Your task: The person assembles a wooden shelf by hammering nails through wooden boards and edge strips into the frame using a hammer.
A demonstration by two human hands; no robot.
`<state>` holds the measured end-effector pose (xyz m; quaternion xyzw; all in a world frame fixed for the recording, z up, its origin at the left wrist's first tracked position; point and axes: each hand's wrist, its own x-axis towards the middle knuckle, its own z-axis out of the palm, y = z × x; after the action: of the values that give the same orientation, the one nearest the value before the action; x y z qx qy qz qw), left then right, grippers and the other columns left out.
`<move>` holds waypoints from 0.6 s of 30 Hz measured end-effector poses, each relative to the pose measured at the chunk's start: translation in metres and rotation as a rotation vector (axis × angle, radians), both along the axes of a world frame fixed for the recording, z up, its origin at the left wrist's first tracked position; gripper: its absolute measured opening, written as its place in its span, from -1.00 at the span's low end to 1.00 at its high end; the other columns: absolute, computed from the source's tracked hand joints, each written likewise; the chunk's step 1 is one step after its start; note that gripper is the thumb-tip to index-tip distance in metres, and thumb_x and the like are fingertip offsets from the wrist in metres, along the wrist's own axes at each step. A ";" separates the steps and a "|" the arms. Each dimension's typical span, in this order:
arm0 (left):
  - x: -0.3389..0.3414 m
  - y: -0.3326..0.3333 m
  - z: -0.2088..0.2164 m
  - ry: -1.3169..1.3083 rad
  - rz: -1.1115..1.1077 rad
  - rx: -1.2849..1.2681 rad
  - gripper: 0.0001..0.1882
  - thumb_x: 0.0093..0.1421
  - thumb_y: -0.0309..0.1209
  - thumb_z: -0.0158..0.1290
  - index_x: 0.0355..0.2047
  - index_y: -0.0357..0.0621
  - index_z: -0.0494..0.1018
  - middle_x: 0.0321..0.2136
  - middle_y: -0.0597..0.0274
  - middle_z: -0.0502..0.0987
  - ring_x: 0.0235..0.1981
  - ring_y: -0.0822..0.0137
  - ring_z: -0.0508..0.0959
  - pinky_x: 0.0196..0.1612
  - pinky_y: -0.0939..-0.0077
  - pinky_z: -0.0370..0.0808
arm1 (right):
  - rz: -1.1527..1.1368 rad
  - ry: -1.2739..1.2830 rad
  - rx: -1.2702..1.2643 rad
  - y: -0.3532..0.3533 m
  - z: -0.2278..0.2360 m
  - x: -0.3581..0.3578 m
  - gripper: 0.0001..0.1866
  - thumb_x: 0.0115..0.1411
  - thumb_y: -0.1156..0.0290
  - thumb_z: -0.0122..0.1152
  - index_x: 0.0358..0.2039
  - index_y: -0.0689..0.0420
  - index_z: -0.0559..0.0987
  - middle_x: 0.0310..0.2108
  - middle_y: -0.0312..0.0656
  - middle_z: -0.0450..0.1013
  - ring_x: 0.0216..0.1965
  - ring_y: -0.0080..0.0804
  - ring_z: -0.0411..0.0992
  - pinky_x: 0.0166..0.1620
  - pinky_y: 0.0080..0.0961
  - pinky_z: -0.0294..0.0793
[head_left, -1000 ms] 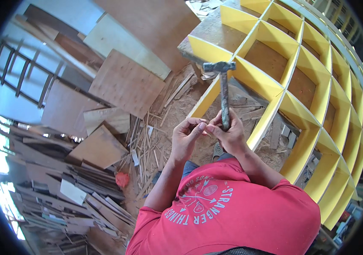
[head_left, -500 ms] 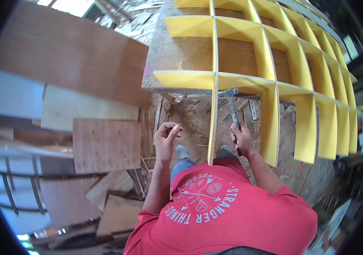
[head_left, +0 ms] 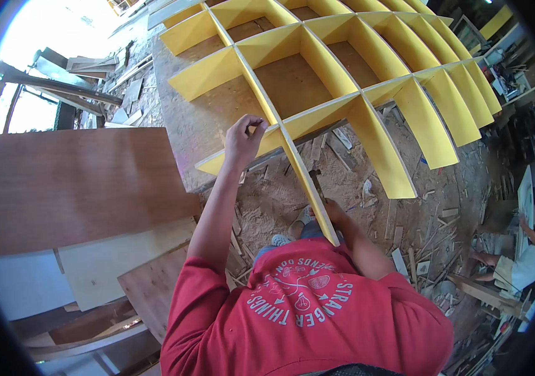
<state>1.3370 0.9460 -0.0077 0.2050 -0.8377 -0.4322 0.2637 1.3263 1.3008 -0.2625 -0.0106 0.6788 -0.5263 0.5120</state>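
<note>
One hammer (head_left: 315,177) fills our right hand (head_left: 337,215) beside the yellow grid (head_left: 321,59) on the worktop (head_left: 183,125). Our left hand (head_left: 242,141) pinches narrowly near a joint (head_left: 278,127), contents unclear; we best keep it clear of blows.

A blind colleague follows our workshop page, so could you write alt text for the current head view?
A person in a red T-shirt holds a hammer low in the right hand, partly hidden behind a yellow lattice frame, with the left hand near one of its crossings. Large boards fill the left; another person is at far right.
</note>
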 end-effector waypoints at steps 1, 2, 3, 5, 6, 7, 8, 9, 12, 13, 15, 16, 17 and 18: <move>-0.012 -0.005 -0.008 -0.062 -0.024 0.001 -0.77 0.33 -0.29 0.34 -0.16 -0.19 0.68 -0.35 0.17 0.72 -0.51 0.39 0.52 -0.33 0.40 0.50 | -0.039 -0.124 -0.030 -0.007 0.010 0.002 -0.62 0.48 0.17 0.23 0.05 0.24 0.63 -0.19 -0.13 0.65 -0.28 -0.41 0.65 -0.23 -0.41 0.71; -0.021 -0.009 -0.016 -0.125 -0.042 0.002 -0.77 0.32 -0.28 0.34 -0.14 -0.17 0.69 -0.30 0.16 0.76 -0.49 0.35 0.54 -0.31 0.35 0.53 | -0.067 -0.124 -0.021 -0.009 0.022 0.004 -0.61 0.52 0.19 0.18 0.12 0.25 0.57 -0.21 -0.13 0.65 -0.28 -0.38 0.66 -0.24 -0.43 0.74; -0.031 -0.013 -0.025 -0.130 -0.053 0.000 -0.77 0.32 -0.28 0.34 -0.14 -0.17 0.69 -0.30 0.16 0.76 -0.49 0.35 0.54 -0.31 0.35 0.53 | -0.078 -0.130 -0.023 -0.011 0.022 0.002 -0.61 0.52 0.19 0.18 0.12 0.25 0.57 -0.21 -0.13 0.65 -0.28 -0.38 0.66 -0.24 -0.43 0.74; -0.041 -0.020 -0.040 -0.173 -0.105 -0.055 -0.77 0.33 -0.27 0.33 -0.14 -0.15 0.70 -0.27 0.15 0.76 -0.49 0.33 0.55 -0.32 0.35 0.52 | 0.009 -0.021 0.036 -0.005 0.006 0.002 -0.60 0.54 0.14 0.15 0.11 0.25 0.56 -0.20 -0.11 0.65 -0.27 -0.38 0.67 -0.24 -0.44 0.72; -0.047 -0.020 -0.046 -0.158 -0.094 -0.069 -0.78 0.33 -0.27 0.32 -0.16 -0.15 0.70 -0.30 0.11 0.75 -0.50 0.34 0.55 -0.32 0.34 0.52 | -0.003 -0.022 0.037 -0.001 -0.008 0.000 -0.60 0.54 0.14 0.15 0.11 0.25 0.56 -0.20 -0.11 0.65 -0.27 -0.38 0.67 -0.24 -0.44 0.72; -0.052 -0.019 -0.046 -0.163 -0.110 -0.066 -0.78 0.33 -0.27 0.32 -0.16 -0.15 0.70 -0.30 0.11 0.75 -0.50 0.34 0.55 -0.32 0.34 0.52 | -0.023 0.046 0.055 0.004 -0.020 0.005 -0.45 0.50 -0.08 0.16 0.00 0.25 0.63 -0.31 -0.13 0.64 -0.33 -0.40 0.62 -0.25 -0.38 0.66; -0.056 -0.020 -0.045 -0.129 -0.106 -0.047 -0.78 0.34 -0.27 0.32 -0.16 -0.15 0.70 -0.32 0.11 0.75 -0.50 0.34 0.55 -0.32 0.35 0.52 | -0.041 0.114 0.075 0.007 -0.032 0.008 -0.27 0.47 -0.31 0.16 -0.11 0.25 0.69 -0.42 -0.16 0.63 -0.38 -0.42 0.58 -0.26 -0.32 0.60; -0.053 -0.021 -0.047 -0.104 -0.090 -0.023 -0.78 0.35 -0.27 0.31 -0.17 -0.15 0.70 -0.33 0.12 0.74 -0.50 0.34 0.55 -0.33 0.35 0.51 | -0.042 0.099 0.084 0.005 -0.030 0.010 -0.27 0.47 -0.31 0.16 -0.11 0.25 0.69 -0.42 -0.16 0.63 -0.38 -0.42 0.58 -0.26 -0.32 0.60; -0.050 -0.024 -0.043 -0.193 -0.116 0.039 -0.78 0.35 -0.27 0.31 -0.16 -0.16 0.70 -0.34 0.13 0.73 -0.47 0.36 0.55 -0.32 0.37 0.51 | -0.017 0.115 0.126 0.001 0.003 0.003 -0.26 0.45 -0.33 0.17 -0.09 0.25 0.69 -0.41 -0.16 0.64 -0.35 -0.46 0.57 -0.23 -0.33 0.58; -0.052 -0.025 -0.042 -0.194 -0.121 0.048 -0.78 0.35 -0.27 0.31 -0.16 -0.16 0.70 -0.34 0.13 0.73 -0.47 0.36 0.55 -0.32 0.37 0.51 | -0.012 0.070 0.128 0.001 0.011 0.002 -0.27 0.45 -0.32 0.18 -0.08 0.24 0.69 -0.39 -0.17 0.65 -0.35 -0.46 0.57 -0.24 -0.34 0.58; -0.055 -0.026 -0.041 -0.213 -0.150 0.113 -0.79 0.36 -0.29 0.33 -0.18 -0.19 0.69 -0.44 0.29 0.62 -0.47 0.51 0.42 -0.34 0.49 0.40 | -0.019 0.024 0.141 -0.002 0.023 0.002 -0.29 0.45 -0.31 0.19 -0.07 0.23 0.69 -0.38 -0.18 0.66 -0.35 -0.45 0.57 -0.25 -0.35 0.58; -0.055 -0.029 -0.045 -0.215 -0.162 0.123 -0.79 0.36 -0.29 0.33 -0.18 -0.19 0.69 -0.44 0.29 0.62 -0.47 0.51 0.42 -0.34 0.49 0.40 | -0.023 0.034 0.133 -0.004 0.027 0.002 -0.29 0.45 -0.30 0.21 -0.07 0.23 0.69 -0.37 -0.18 0.66 -0.35 -0.45 0.58 -0.25 -0.36 0.58; -0.056 -0.033 -0.051 -0.167 -0.172 0.177 -0.80 0.37 -0.31 0.32 -0.18 -0.19 0.69 -0.42 0.28 0.64 -0.47 0.49 0.42 -0.34 0.48 0.40 | -0.028 0.045 0.124 -0.007 0.032 0.001 -0.30 0.44 -0.30 0.22 -0.06 0.23 0.69 -0.36 -0.19 0.67 -0.35 -0.44 0.59 -0.25 -0.37 0.58; -0.059 -0.037 -0.054 -0.118 -0.183 0.231 -0.81 0.37 -0.32 0.31 -0.18 -0.19 0.70 -0.41 0.27 0.65 -0.47 0.47 0.42 -0.34 0.46 0.40 | -0.040 0.046 0.135 -0.008 0.031 -0.001 -0.30 0.44 -0.30 0.22 -0.06 0.23 0.69 -0.36 -0.19 0.67 -0.35 -0.44 0.59 -0.25 -0.37 0.58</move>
<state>1.2782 0.9095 -0.0617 0.1818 -0.8115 -0.5353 0.1483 1.3251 1.2930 -0.2320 0.0254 0.7243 -0.4891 0.4853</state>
